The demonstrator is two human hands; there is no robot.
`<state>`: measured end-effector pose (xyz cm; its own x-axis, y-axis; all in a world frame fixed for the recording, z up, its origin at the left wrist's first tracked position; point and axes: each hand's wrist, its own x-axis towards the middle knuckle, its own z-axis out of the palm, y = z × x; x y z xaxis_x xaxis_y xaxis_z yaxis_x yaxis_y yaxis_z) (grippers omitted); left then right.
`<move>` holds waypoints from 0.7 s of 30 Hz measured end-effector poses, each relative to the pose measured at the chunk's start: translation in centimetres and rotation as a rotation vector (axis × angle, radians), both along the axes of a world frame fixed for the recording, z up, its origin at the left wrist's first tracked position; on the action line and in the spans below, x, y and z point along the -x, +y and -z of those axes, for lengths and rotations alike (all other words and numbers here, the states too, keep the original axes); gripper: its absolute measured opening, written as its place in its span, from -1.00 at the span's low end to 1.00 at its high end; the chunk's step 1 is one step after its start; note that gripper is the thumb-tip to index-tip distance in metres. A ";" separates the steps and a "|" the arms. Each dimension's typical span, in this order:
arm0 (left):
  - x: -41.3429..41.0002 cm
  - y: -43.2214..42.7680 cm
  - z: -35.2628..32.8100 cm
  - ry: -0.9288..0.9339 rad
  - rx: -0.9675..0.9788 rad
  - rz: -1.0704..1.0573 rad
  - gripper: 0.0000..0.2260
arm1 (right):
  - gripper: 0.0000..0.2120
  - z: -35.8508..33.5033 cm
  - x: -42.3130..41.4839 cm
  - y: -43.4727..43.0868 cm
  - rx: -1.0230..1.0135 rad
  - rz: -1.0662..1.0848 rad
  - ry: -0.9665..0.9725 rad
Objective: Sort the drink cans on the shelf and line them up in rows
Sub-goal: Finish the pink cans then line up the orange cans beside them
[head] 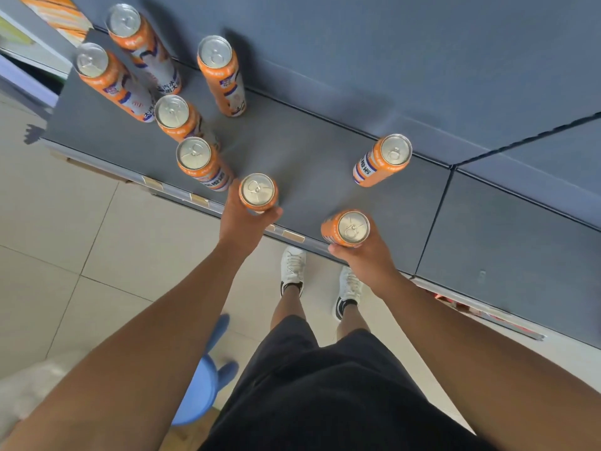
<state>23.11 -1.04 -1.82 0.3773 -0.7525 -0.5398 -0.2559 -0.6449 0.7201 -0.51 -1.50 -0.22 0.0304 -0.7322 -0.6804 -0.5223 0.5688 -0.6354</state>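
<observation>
Since both hands are wrapping round cans from the near side, most of each grip is hiding behind them and those labels aren't showing. So the left hand (247,222) is gripping the left can (258,192), the right hand (369,257) is gripping the right can (350,227), both sitting right at the shelf (309,151) front edge; touching it or lifted, can't tell. Over left, five cans (172,112) are crowding the end, a lone can (385,159) is standing near the back wall (390,60), bare shelf lying between.
</observation>
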 end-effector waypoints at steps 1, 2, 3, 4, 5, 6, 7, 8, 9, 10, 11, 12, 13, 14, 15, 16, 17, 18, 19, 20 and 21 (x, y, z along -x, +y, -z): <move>0.1 -0.3 -0.1 -0.001 0.007 0.019 -0.37 | -0.42 -0.1 0.0 -0.1 -0.012 0.025 -0.032; 0.2 -0.4 -0.1 -0.001 0.008 0.039 -0.36 | -0.49 -0.2 0.1 -0.3 -0.018 0.056 -0.062; 0.3 -0.5 -0.3 -0.002 0.011 0.059 -0.34 | -0.58 -0.5 0.2 -0.5 -0.022 0.089 -0.093; 0.3 -0.5 -0.3 0.003 0.014 0.071 -0.34 | -0.65 -0.7 0.4 -0.7 -0.036 0.131 -0.128; 0.4 -0.5 -0.4 0.010 0.011 0.074 -0.36 | -0.67 -1.1 0.5 -1.0 -0.065 0.176 -0.159; 0.5 -0.5 -0.6 0.032 0.011 0.071 -0.39 | -0.68 -1.4 0.6 -1.1 -0.099 0.215 -0.180; 0.6 -0.4 -0.7 0.059 0.008 0.069 -0.43 | -0.68 -1.8 0.8 -1.2 -0.126 0.236 -0.194; 0.8 -0.3 -1.0 0.095 0.013 0.063 -0.48 | -0.69 -2.1 1.1 -1.2 -0.143 0.249 -0.206; 1.1 -0.2 -1.5 0.139 0.017 0.050 -0.53 | -0.68 -2.4 1.4 -1.2 -0.153 0.257 -0.215; 1.4 -0.1 -2.1 0.193 0.021 0.036 -0.60 | -0.67 -2.7 1.7 -1.1 -0.163 0.265 -0.222; 1.8 0.0 -3.0 0.248 0.021 0.029 -0.66 | -0.66 -3.1 2.0 -1.0 -0.171 0.264 -0.226; 2.0 0.1 -3.7 0.308 0.021 0.022 -0.71 | -0.67 -3.6 2.3 -0.9 -0.178 0.260 -0.233; 2.3 0.2 -4.5 0.365 0.017 0.012 -0.74 | -0.68 -4.3 2.6 -0.8 -0.184 0.257 -0.243; 2.5 0.3 -5.3 0.421 0.017 -0.002 -0.74 | -0.70 -4.8 3.0 -0.7 -0.188 0.263 -0.256; 2.7 0.2 -6.0 0.473 0.015 -0.023 -0.72 | -0.72 -5.3 3.2 -0.6 -0.189 0.273 -0.265; 3.0 0.1 -6.7 0.522 0.009 -0.053 -0.69 | -0.73 -5.9 3.5 -0.6 -0.184 0.287 -0.276; 3.4 0.0 -7.5 0.572 -0.003 -0.090 -0.63 | -0.75 -6.4 3.7 -0.5 -0.178 0.305 -0.287; 3.8 -0.2 -8.3 0.630 -0.016 -0.130 -0.59 | -0.76 -6.8 3.9 -0.5 -0.170 0.331 -0.295; 4.3 -0.5 -9.1 0.692 -0.029 -0.161 -0.56 | -0.78 -7.3 4.0 -0.5 -0.163 0.357 -0.298; 4.7 -0.8 -9.9 0.752 -0.049 -0.184 -0.52 | -0.80 -7.7 4.1 -0.6 -0.155 0.382 -0.305; 5.0 -1.1 -10.7 0.793 -0.077 -0.195 -0.47 | -0.81 -8.2 4.2 -0.6 -0.149 0.403 -0.316</move>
<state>18.06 -2.11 8.84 -0.0172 -0.6628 -0.7486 0.4325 -0.6799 0.5921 -4.73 -2.10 7.95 -0.0128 -0.6239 -0.7814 -0.0394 0.7811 -0.6231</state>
